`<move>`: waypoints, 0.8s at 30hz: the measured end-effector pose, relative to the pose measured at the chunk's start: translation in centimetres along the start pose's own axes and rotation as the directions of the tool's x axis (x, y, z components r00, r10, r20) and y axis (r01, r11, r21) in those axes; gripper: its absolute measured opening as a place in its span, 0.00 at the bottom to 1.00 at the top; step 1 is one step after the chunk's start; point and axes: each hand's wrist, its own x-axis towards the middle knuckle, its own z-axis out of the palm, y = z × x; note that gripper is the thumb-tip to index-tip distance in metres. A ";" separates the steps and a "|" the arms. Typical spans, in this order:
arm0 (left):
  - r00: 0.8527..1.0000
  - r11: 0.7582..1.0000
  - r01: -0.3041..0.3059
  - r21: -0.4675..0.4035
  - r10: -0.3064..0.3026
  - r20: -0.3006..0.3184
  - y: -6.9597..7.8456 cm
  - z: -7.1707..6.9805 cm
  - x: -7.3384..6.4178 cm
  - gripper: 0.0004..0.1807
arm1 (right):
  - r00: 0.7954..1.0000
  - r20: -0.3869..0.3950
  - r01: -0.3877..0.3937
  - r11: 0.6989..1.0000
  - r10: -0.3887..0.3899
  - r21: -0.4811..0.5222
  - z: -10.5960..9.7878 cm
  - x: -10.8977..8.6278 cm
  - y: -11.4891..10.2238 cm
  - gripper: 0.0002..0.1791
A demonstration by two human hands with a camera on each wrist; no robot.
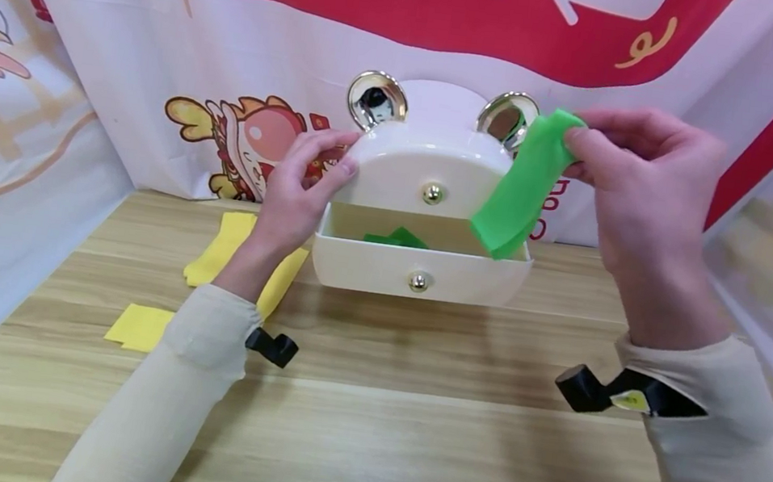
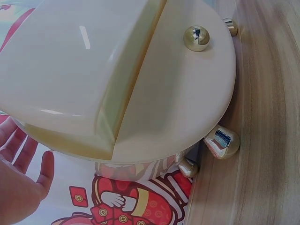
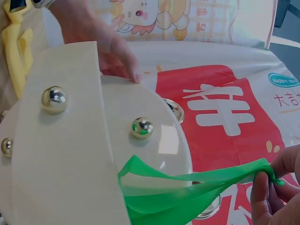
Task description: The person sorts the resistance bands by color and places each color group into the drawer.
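A white storage box (image 1: 469, 170) with gold knobs and ring-shaped ornaments on top has its lower drawer (image 1: 368, 269) pulled out. Inside the drawer lies a green piece (image 1: 407, 237), mostly hidden by the front wall. My right hand (image 1: 651, 182) pinches one end of a soft green band (image 1: 530, 178) between thumb and fingers. The band hangs in two layers, its lower end overlapping the drawer's right end in the head view. Against the box's upper left side, my left hand (image 1: 300, 189) rests with its fingers spread and thumb extended.
Yellow bands (image 1: 220, 252) lie on the wooden table (image 1: 359, 449) left of the box, partly behind the left forearm; another yellow piece (image 1: 139, 326) lies nearer. A printed cloth (image 1: 269, 22) hangs close behind the box.
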 end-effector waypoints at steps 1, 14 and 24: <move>1.000 1.000 0.000 0.000 0.000 0.000 0.0 0.0 0.0 0.24 | 1.000 -0.006 0.003 1.000 -0.004 -0.016 0.1 -0.1 0.2 0.14; 1.000 1.000 0.005 -0.002 -0.005 0.005 0.0 0.0 0.0 0.24 | 0.998 0.031 0.067 0.927 -0.060 -0.368 2.4 -2.9 3.2 0.14; 1.000 1.000 0.004 0.001 -0.004 0.004 0.0 0.0 0.0 0.24 | 0.976 0.138 0.211 0.894 -0.169 -0.396 4.3 -5.3 6.0 0.07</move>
